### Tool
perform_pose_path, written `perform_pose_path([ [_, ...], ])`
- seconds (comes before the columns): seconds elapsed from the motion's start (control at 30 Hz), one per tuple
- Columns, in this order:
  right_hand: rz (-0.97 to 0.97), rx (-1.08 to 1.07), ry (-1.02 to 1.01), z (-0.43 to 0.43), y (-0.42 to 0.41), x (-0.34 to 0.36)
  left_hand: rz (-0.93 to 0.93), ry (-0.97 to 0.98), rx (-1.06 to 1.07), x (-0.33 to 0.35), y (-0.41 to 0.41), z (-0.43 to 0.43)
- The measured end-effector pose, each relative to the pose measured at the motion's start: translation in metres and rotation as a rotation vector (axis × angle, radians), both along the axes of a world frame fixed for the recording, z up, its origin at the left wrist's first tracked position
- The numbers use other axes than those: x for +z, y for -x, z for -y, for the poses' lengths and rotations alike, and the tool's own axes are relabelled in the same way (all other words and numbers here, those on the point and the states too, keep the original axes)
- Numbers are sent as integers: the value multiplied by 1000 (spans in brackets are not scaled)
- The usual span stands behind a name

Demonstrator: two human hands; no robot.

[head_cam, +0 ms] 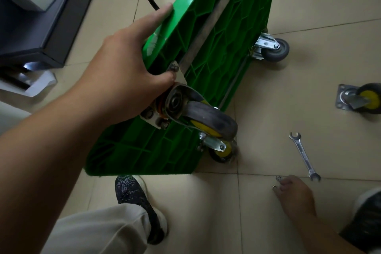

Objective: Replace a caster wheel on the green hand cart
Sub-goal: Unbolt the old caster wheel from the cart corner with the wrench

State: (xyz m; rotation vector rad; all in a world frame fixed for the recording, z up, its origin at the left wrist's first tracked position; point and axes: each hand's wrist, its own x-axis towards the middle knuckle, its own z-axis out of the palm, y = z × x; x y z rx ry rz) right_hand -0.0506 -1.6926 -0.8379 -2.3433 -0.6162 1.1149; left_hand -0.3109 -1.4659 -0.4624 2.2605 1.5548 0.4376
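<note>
While green cart (pixel 206 33) stands on edge, long axis pointing away, underside right, left hand (pixel 123 62) grips rim, right hand (pixel 294 198) fingers (pixel 287 181) curl at nuts (pixel 279 177), pinch unclear.

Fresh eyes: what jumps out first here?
A green ribbed plastic cart deck stands tipped on edge at centre, the left hand gripping its rim beside a mounted black-and-yellow caster wheel. On the tiles at right lie a loose yellow-hubbed caster and a silver double-ended spanner; the right hand rests by small metal washers.
</note>
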Motion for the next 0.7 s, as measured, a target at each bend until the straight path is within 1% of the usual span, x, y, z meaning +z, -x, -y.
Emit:
perform_pose_path([
  [0.1,49,47,-77,-11,12,29,25,-23,-11,0,1,-3],
  [0.23,108,226,-281,-37,45,90,101,-1,10,4,4,2],
  [0.33,157,366,-411,-52,69,142,23,67,-41,7,12,13],
  [0.4,139,397,-486,-56,85,180,-31,115,-74,9,23,25],
  [0.47,48,372,-543,-58,103,216,-31,124,-72,9,34,36],
  [0.57,-157,293,-569,-59,136,263,101,136,-34,8,41,47],
  [0.63,-327,172,-618,-58,157,288,170,136,-30,9,38,51],
  [0.7,-447,47,-676,-57,171,306,198,117,-42,8,33,55],
])
